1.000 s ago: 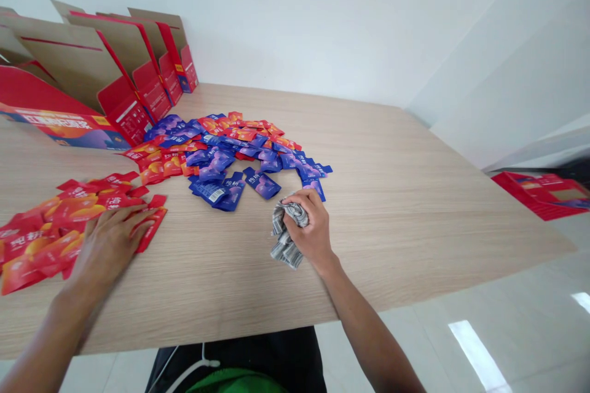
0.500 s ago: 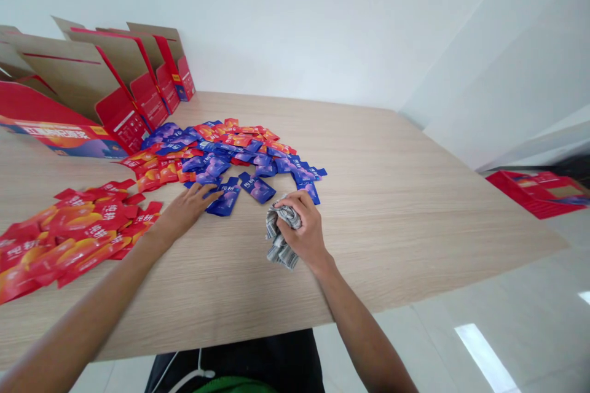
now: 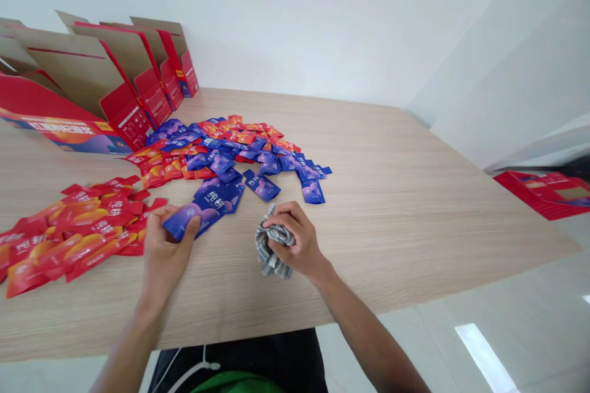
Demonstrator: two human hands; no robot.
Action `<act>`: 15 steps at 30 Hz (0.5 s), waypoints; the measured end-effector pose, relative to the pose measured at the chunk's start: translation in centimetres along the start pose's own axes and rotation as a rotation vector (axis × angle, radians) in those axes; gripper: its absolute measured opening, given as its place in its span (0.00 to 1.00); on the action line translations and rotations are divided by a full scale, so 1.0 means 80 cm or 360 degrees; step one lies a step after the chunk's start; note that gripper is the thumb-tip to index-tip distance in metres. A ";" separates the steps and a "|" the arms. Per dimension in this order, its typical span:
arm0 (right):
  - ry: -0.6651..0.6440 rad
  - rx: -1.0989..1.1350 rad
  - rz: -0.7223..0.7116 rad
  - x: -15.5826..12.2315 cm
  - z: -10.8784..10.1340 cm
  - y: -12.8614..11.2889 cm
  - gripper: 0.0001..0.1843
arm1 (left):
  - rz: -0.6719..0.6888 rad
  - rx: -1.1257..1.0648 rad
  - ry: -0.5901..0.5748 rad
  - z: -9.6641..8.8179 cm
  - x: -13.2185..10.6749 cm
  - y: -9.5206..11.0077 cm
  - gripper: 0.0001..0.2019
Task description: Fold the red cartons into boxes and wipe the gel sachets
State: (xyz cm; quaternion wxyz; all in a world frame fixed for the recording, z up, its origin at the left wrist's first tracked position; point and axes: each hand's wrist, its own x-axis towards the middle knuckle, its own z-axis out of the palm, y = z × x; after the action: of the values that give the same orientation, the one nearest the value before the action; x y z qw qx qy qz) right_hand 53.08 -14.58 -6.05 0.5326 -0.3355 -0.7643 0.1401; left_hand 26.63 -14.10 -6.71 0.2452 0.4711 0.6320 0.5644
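Observation:
Between the thumb and fingers of my left hand (image 3: 168,252) is a blue pouch (image 3: 191,218), raised a little off the table and printed with pale round fruit. My right hand (image 3: 297,239) is closed around a crumpled grey striped cloth (image 3: 274,245), held at the table in front of me. Just beyond, a single blue pouch (image 3: 261,185) lies flat. Behind it spreads a mixed heap of blue and red pouches (image 3: 221,150). A pile of red pouches (image 3: 92,227) with orange fruit prints lies left of my left hand.
Open red cardboard boxes (image 3: 124,116) with brown raised flaps stand at the back left, against the wall. Off the right side of the wooden table (image 3: 415,215), a red carton (image 3: 544,193) sits lower down.
My left hand has picked up a blue pouch and drawn it back towards me. My right hand has shifted slightly left and nearer with the cloth still gripped.

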 end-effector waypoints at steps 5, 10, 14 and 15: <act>-0.0255 0.0059 -0.0142 -0.012 0.020 0.001 0.12 | -0.0927 -0.0996 -0.0233 0.037 -0.075 0.011 0.34; -0.0358 -0.0075 -0.0072 -0.016 0.028 0.008 0.13 | -0.1174 -0.1134 -0.0295 0.050 -0.120 0.005 0.32; -0.0416 -0.0139 -0.0003 -0.012 0.027 0.012 0.12 | -0.1236 -0.1163 -0.0293 0.054 -0.130 0.001 0.28; -0.0475 -0.0123 -0.0024 -0.012 0.027 0.012 0.12 | -0.1201 -0.1194 -0.0327 0.056 -0.130 0.001 0.28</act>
State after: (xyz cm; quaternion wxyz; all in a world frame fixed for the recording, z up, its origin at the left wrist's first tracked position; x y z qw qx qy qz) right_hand 51.69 -14.19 -8.13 0.4009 -0.3253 -0.8423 0.1550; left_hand 34.94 -21.00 -10.00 0.6427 0.1444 0.4852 0.5751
